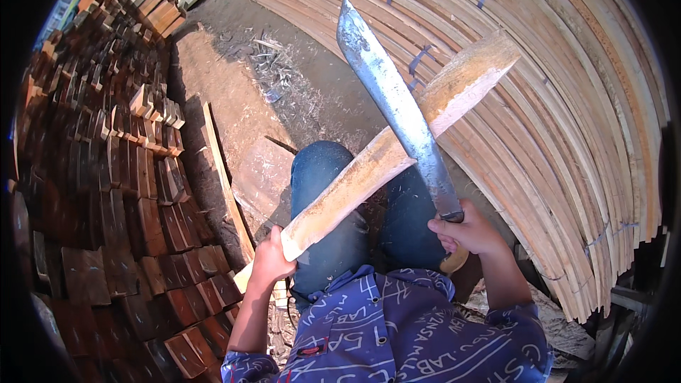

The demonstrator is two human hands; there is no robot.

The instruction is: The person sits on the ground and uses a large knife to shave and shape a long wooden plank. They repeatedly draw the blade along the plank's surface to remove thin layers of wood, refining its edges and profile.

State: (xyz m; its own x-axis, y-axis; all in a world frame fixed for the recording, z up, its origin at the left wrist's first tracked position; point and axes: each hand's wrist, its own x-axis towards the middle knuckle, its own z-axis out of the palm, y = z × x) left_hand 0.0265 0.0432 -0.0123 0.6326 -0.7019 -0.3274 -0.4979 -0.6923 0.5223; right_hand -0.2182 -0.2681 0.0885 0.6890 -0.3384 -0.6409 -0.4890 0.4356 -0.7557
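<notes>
My left hand [272, 258] is closed round the near end of a rough, pale wooden plank [344, 195], which slants up and away to the right over my knees. In my right hand [464, 231] is a machete [389, 87], held by its handle, the long worn blade pointing up and to the left. The blade lies across the upper side of the plank near its middle and covers a strip of it. Whether blade and wood touch, I cannot tell. Part of the handle [454, 260] shows below my right fist.
Stacked dark wood blocks [92, 269] fill the left side. Long bundled wooden strips [567, 120], bound with bluish ties, curve along the right. A thin wooden strip [225, 177] lies on the ground beside the stack. Shavings and ash [280, 71] lie on the dirt ahead.
</notes>
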